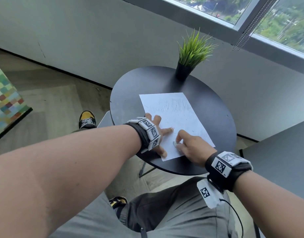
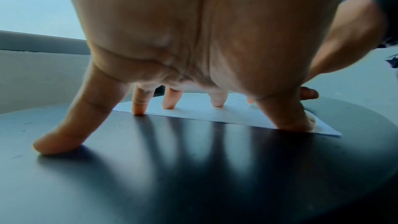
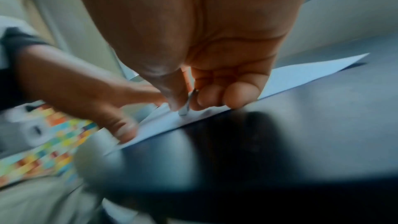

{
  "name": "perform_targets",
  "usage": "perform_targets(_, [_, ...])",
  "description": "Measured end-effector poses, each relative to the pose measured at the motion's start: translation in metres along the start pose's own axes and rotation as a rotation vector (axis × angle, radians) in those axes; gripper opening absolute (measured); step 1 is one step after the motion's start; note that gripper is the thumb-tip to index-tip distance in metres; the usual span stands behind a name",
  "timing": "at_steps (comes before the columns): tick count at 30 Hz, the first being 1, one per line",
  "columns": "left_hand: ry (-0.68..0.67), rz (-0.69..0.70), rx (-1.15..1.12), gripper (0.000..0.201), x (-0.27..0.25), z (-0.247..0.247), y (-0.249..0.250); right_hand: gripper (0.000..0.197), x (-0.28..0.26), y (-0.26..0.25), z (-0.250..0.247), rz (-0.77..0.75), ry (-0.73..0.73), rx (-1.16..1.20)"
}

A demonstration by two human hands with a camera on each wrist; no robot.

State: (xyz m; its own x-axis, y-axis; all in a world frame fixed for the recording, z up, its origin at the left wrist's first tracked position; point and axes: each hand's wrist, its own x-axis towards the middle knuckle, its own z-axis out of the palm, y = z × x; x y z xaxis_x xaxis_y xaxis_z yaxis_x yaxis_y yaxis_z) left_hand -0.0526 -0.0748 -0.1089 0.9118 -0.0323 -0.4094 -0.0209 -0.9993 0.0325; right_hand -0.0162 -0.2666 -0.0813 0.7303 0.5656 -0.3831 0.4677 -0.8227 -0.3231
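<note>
Paper (image 1: 171, 117) lies toward 6 o'clock on the round table (image 1: 216, 109), pinned by the spread, straight fingers of the left hand (image 1: 157, 134), while the right hand (image 1: 192, 148) pinches an eraser (image 1: 175, 143) onto it. Hard rubbing near that loose near edge could crease or tear it.

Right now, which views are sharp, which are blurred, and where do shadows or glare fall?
Head view: sharp, daylight from the window, wide-angle bend at the edges. Left wrist view: left hand close and soft, its finger shadows and pale glare on the glossy round black table. Right wrist view: motion-smeared throughout; right hand pinches a small grey item on the white paper sheet.
</note>
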Motion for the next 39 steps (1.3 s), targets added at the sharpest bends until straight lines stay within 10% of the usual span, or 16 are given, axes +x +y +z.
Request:
perform_targets(3, [-0.017,-0.002,0.018,0.116,0.003,0.002,0.001,0.010,-0.013,-0.014,0.010,-0.172,-0.101,-0.077])
perform_targets(17, [-0.057,0.007,-0.025,0.118,0.006,-0.001,0.002,0.017,-0.004,-0.014,-0.003,0.123,0.073,-0.065])
perform_targets(21, [-0.060,0.008,-0.024,0.121,0.008,0.002,0.001,0.014,-0.021,-0.036,0.020,-0.085,-0.047,-0.150])
perform_targets(26, [-0.051,0.012,-0.022,0.120,0.007,0.000,0.001,0.017,-0.004,-0.010,-0.005,0.138,0.073,-0.067])
perform_targets(31, [-0.045,0.013,-0.022,0.122,0.009,0.005,-0.001,0.015,-0.028,-0.031,0.017,-0.124,-0.076,-0.117])
perform_targets(35, [-0.046,0.013,-0.004,0.119,0.005,-0.001,0.001,0.019,-0.006,-0.008,-0.005,0.157,0.097,-0.010])
perform_targets(39, [-0.028,0.010,-0.010,0.120,0.009,0.004,0.000,0.014,-0.022,-0.034,0.016,-0.055,-0.030,-0.095])
